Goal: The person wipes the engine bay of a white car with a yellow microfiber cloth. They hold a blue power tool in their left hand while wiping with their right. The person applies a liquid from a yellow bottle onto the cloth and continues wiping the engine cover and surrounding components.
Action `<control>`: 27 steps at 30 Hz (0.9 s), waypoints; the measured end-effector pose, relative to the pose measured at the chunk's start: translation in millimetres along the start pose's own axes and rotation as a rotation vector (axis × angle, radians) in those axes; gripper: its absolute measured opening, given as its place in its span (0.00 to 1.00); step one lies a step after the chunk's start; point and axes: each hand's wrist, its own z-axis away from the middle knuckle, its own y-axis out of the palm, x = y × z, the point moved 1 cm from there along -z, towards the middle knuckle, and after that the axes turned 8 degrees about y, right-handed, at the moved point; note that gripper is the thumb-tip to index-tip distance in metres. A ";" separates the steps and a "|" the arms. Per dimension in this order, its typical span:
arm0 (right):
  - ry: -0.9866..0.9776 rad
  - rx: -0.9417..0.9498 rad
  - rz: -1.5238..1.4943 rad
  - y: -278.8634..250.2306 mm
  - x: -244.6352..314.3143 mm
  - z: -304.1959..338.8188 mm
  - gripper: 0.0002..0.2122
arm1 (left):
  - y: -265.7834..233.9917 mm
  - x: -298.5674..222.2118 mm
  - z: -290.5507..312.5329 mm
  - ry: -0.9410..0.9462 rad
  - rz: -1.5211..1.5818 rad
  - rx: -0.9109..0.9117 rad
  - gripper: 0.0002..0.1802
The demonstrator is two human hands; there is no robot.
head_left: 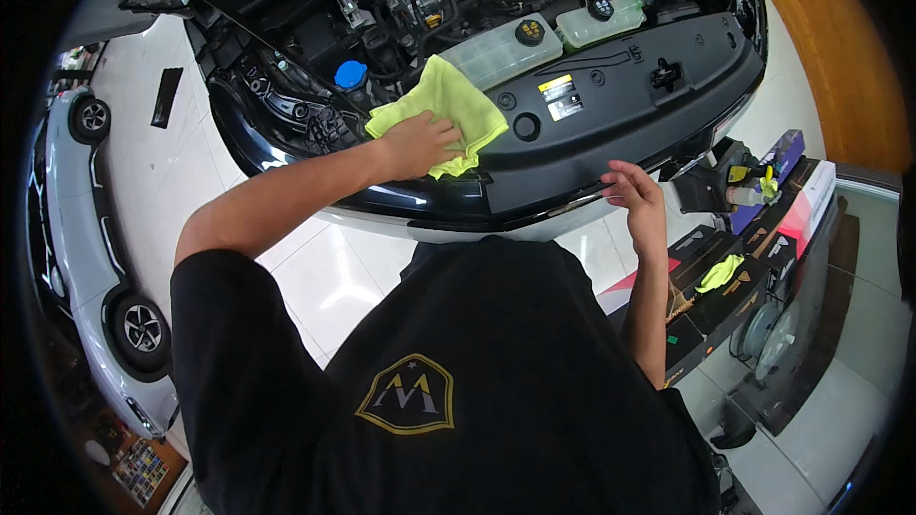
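My left hand (420, 145) grips a yellow-green microfiber cloth (466, 105), its fingers bent over the lower part. The cloth is spread at the front of a black car's open engine bay, over the edge of the black plastic front panel (630, 72). It partly covers the end of a translucent coolant tank (501, 50). A blue reservoir cap (350, 74) is just left of the cloth. My right hand (632, 189) is raised by the car's front edge, fingers slightly curved and apart, with nothing seen in it.
Boxes (730, 277) stand at the right, with another yellow-green cloth (720, 273) on top. Near them are spray bottles (749, 193) and a dark bin (704, 181). A silver car (91, 229) is parked at left on the white tile floor (334, 272). A second tank (603, 21) sits farther back.
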 end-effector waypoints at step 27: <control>0.025 0.068 -0.033 -21.2 1.5 -0.9 0.14 | -17.1 1.0 -28.6 -0.488 0.862 0.300 0.20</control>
